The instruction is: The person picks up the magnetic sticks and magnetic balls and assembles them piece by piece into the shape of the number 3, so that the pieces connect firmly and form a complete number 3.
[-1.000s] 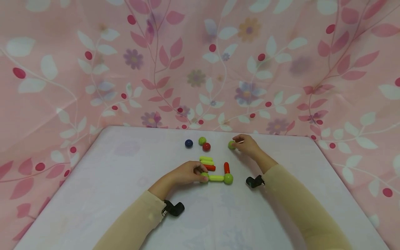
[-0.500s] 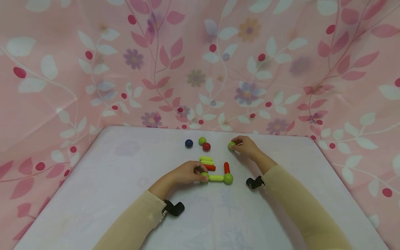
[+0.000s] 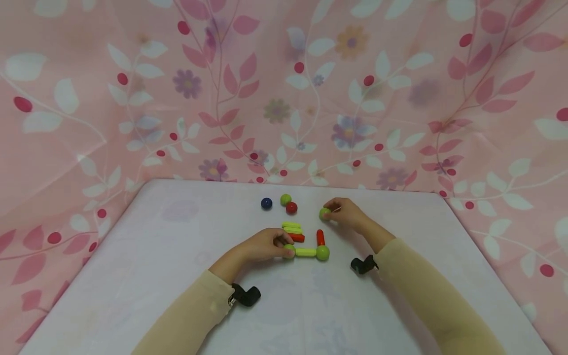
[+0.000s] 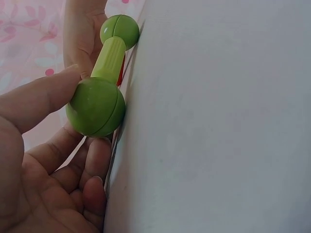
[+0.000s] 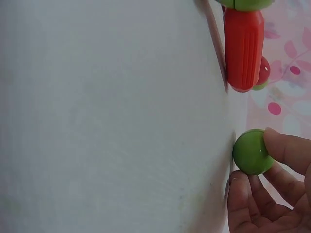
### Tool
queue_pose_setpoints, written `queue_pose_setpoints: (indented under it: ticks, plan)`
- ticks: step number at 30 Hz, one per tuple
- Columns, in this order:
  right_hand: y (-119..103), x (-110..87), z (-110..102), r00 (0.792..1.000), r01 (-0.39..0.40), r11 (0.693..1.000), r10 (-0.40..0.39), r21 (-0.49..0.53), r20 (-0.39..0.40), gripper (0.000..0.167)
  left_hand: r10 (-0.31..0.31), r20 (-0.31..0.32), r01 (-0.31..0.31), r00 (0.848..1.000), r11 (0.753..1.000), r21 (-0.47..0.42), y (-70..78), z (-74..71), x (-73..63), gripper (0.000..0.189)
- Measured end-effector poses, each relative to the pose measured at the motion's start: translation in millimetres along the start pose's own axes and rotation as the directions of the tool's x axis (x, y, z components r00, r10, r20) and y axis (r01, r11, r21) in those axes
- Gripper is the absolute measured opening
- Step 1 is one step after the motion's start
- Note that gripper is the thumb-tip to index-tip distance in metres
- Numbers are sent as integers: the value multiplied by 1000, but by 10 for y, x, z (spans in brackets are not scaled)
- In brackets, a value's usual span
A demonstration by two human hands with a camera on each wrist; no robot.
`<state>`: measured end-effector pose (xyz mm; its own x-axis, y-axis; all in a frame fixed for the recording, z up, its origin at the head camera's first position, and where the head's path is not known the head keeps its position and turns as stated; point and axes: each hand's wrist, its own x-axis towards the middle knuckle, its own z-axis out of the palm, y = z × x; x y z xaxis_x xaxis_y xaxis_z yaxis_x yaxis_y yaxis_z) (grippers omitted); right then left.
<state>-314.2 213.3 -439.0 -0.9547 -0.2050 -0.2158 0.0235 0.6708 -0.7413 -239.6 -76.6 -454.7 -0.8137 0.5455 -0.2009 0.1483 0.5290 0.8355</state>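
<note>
Partly finger-covered: joined green ball, left hand pinching; single green ball, right hand pinching.

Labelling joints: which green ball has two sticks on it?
The corner ball, meeting a yellow stick and a red stick; the ball in the left hand has one, others none.

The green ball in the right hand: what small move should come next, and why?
Probably bring the green ball toward the far end of the red rod at the corner ball. The right hand pinches it, that end bears no ball, and the left hand holds the ball on the yellow rod.
</note>
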Motion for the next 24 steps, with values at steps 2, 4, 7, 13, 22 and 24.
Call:
queue_pose_setpoints:
  ticks: [2, 4, 7, 13, 22, 24]
  plan:
    - [-11, -22, 17, 1000, 8, 1000, -8, -2, 8, 37, -2, 1, 2, 1000, 1000, -3, 5, 0, -3, 26]
    - [-19, -47, 30, 1000, 24, 1000, -23, -8, 13, 37, -3, 0, 3, 1000, 1000, -5, 13, 3, -7, 26]
    - [-25, -79, 44, 999, 34, 999, -34, -7, 12, 36, 5, -4, -5, 1000, 1000, 1, 23, 21, -5, 26]
    - [-11, -96, 48, 999, 40, 999, -40, 14, 14, 37, -17, -27, 18, 1000, 999, 49, 67, 123, 1, 26]
    - [-5, -93, 42, 999, 46, 999, -47, 22, 20, 37, -41, -130, 66, 991, 980, 189, 172, 299, 30, 21]
    - [-4, -99, 38, 999, 45, 999, -46, 24, 25, 37, -42, -139, 68, 989, 978, 195, 185, 314, 35, 20]
